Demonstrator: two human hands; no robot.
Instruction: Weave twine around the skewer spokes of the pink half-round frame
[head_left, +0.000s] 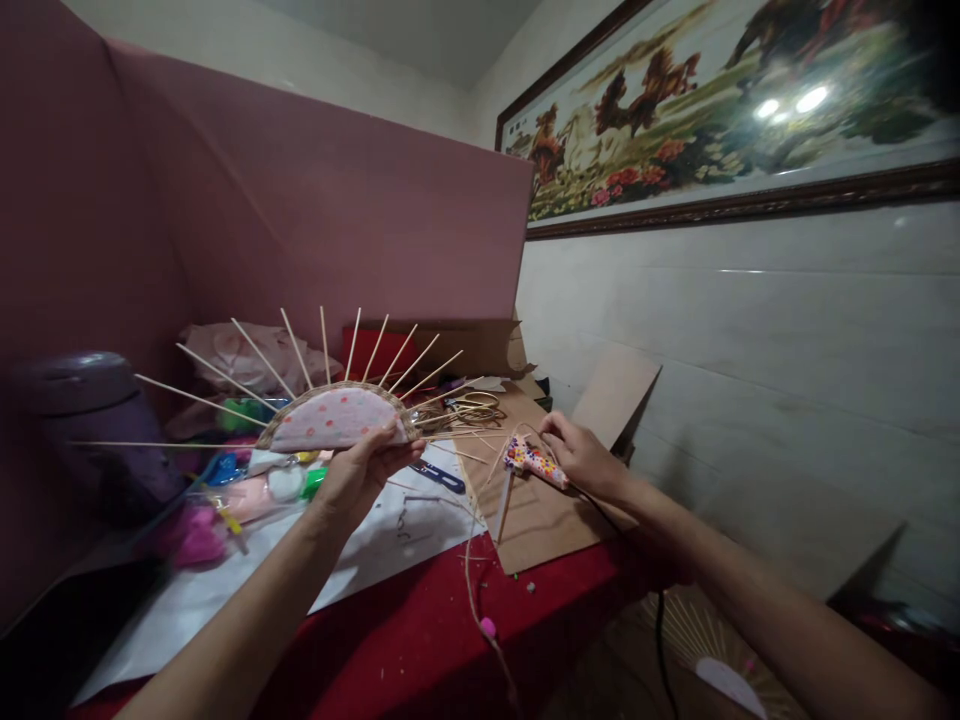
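My left hand [367,465] grips a half-round fan-like piece [330,420] by its lower right corner. Its face is white with red dots. A woven cord band [352,388] edges the curve, and several thin wooden sticks [259,355] spread outward from it. My right hand [585,455] is closed, its fingertips pinching a thin brown cord [471,580] that loops down over the table's front. Just beside and below that hand, a glue gun [534,460] with a colourful dotted pattern rests on a brown cardboard sheet [540,530].
Scissors [474,405] lie behind, and a blue cutter [442,476] rests on white paper [375,540]. Bagged coloured clay [262,495] and a purple flask [97,430] stand at left. A red cloth [420,630] covers the table. Another stick fan [724,670] is low at right.
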